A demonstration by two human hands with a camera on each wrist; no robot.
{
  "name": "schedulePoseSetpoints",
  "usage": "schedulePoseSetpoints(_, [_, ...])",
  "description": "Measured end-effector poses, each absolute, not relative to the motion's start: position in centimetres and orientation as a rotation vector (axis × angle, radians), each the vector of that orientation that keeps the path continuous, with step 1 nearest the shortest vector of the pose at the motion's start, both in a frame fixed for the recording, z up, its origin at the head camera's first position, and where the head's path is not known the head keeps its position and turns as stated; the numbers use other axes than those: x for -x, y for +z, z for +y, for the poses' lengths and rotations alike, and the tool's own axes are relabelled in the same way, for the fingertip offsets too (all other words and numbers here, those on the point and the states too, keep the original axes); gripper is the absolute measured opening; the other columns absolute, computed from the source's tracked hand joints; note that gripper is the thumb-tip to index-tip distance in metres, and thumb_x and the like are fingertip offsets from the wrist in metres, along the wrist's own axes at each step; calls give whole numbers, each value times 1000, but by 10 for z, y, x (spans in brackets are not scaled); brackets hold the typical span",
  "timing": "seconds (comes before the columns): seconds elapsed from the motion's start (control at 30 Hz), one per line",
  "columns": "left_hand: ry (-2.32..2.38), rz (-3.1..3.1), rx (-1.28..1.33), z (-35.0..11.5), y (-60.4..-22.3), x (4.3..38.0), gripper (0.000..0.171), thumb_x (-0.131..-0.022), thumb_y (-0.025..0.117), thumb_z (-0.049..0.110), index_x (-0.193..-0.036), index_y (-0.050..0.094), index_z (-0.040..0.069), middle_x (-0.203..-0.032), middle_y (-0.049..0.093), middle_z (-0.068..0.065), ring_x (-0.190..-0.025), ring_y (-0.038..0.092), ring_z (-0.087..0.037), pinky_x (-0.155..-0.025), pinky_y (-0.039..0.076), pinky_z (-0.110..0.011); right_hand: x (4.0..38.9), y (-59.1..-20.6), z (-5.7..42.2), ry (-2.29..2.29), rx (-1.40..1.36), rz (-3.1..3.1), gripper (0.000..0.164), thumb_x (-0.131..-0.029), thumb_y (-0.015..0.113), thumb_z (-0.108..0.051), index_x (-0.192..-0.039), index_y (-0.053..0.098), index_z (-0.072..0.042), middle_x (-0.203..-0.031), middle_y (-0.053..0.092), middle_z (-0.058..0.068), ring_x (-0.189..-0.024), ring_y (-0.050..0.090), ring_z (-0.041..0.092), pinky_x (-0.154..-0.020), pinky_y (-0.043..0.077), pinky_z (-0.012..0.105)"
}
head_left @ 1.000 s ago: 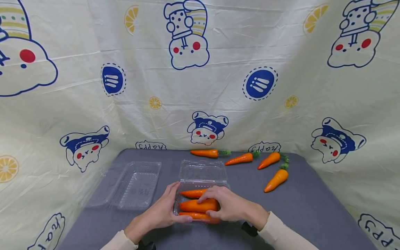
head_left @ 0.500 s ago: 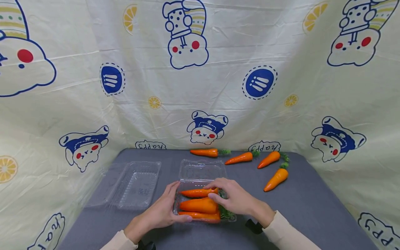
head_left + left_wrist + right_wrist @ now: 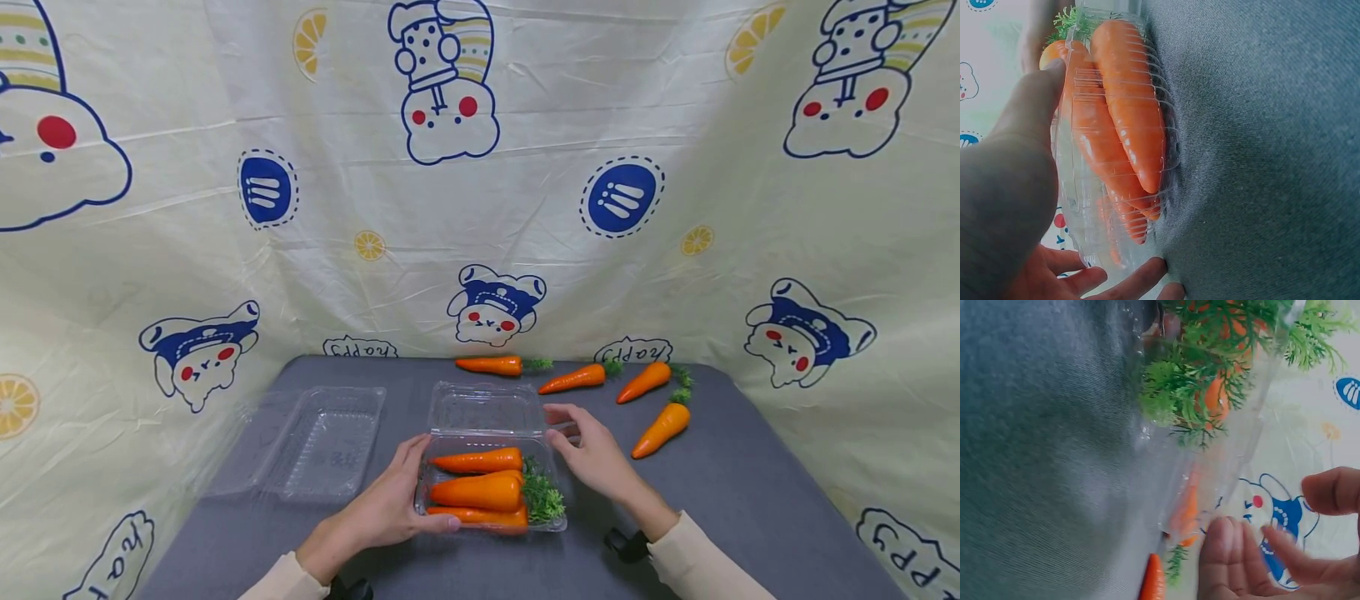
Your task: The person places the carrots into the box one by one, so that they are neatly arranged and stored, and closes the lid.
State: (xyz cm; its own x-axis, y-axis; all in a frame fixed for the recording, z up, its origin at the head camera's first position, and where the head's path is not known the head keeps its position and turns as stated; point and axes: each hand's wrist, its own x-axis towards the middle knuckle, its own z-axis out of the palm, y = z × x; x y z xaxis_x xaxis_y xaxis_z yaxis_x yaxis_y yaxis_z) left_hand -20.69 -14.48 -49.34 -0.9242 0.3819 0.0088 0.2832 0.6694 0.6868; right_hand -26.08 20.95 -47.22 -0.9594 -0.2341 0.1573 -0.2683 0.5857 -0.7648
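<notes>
A clear plastic clamshell container (image 3: 551, 527) stands in the middle of the table with its lid (image 3: 486, 408) tipped back. Three orange carrots lie in its base: a back carrot (image 3: 480, 460), a middle carrot (image 3: 476, 492) and a front carrot (image 3: 480, 518). Their green leaves (image 3: 543, 497) bunch at the right end. My left hand (image 3: 386, 504) grips the container's left end, thumb along the front and fingers round the far side. My right hand (image 3: 596, 454), holding nothing, hovers by the back right corner near the lid, fingers loosely bent and thumb apart in the right wrist view.
A second clear clamshell container (image 3: 330, 442) lies unfolded at the left. Several loose carrots lie at the back and right, among them one carrot (image 3: 491, 366) by the far edge and another carrot (image 3: 662, 431) at the right. A printed curtain (image 3: 480, 208) hangs behind the grey table (image 3: 735, 517).
My right hand has let go of the carrots in the container and moved back and right, towards the lid's corner, uncovering the leaves. My left hand has stayed in place.
</notes>
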Motion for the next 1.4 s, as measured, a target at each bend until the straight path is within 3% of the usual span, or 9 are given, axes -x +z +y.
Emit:
schedulePoseSetpoints(0.23, [1126,2774,-513,-142,-495,206,117,-99,92,58,-180,32,0,-184,36,-27,-160,55,-44,-133,47,-68,265,-482,214,1911,-214,-2788,62,-116,59,-8,-174,42,8,-156,63,32,-116,75,29,-95,72,43])
schedulePoseSetpoints(0.33, [1188,2800,-470,-140,-496,206,101,-106,85,56,-177,39,-1,-173,47,-26,-139,66,-35,-121,58,-61,268,-487,215,2090,-136,-2753,64,-114,59,-5,-174,41,8,-153,62,29,-107,71,26,-89,69,39])
schedulePoseSetpoints(0.47, [1311,2860,-429,-137,-501,211,76,-112,79,45,-167,54,-2,-150,60,-24,-108,63,-21,-97,59,-47,271,-491,217,2207,-70,-2718,63,-114,60,-2,-174,43,4,-146,64,24,-100,66,25,-84,65,35])
schedulePoseSetpoints(0.57, [1389,2947,-436,-136,-509,220,55,-115,77,32,-155,64,-2,-134,66,-22,-98,65,-15,-88,60,-38,273,-494,218,2247,-57,-2705,63,-115,61,-2,-175,43,2,-144,64,20,-101,65,24,-84,64,34])
schedulePoseSetpoints(0.63, [1440,2960,-425,-136,-510,225,45,-115,75,22,-150,66,-5,-129,68,-22,-96,69,-16,-86,64,-40,273,-495,219,2259,-63,-2698,64,-115,61,-1,-176,43,0,-143,65,20,-101,65,24,-84,64,35])
schedulePoseSetpoints(0.8, [1570,2804,-282,-134,-498,233,46,-114,72,10,-154,62,-11,-134,73,-25,-102,78,-26,-86,69,-45,274,-497,221,2269,-87,-2676,66,-115,61,0,-177,41,-2,-140,64,18,-99,64,24,-82,63,34])
schedulePoseSetpoints(1.0, [1692,2529,-130,-133,-492,239,48,-117,64,7,-160,58,-14,-138,73,-25,-106,76,-27,-80,68,-38,274,-497,222,2282,-104,-2663,66,-115,61,1,-178,40,-5,-143,64,19,-100,63,25,-83,62,35])
schedulePoseSetpoints(1.4, [1800,2421,-82,-133,-492,241,47,-116,61,4,-162,59,-7,-145,77,-27,-116,76,-31,-80,65,-37,271,-495,222,2282,-51,-2636,61,-115,64,0,-172,48,-15,-145,64,20,-104,65,27,-86,65,35])
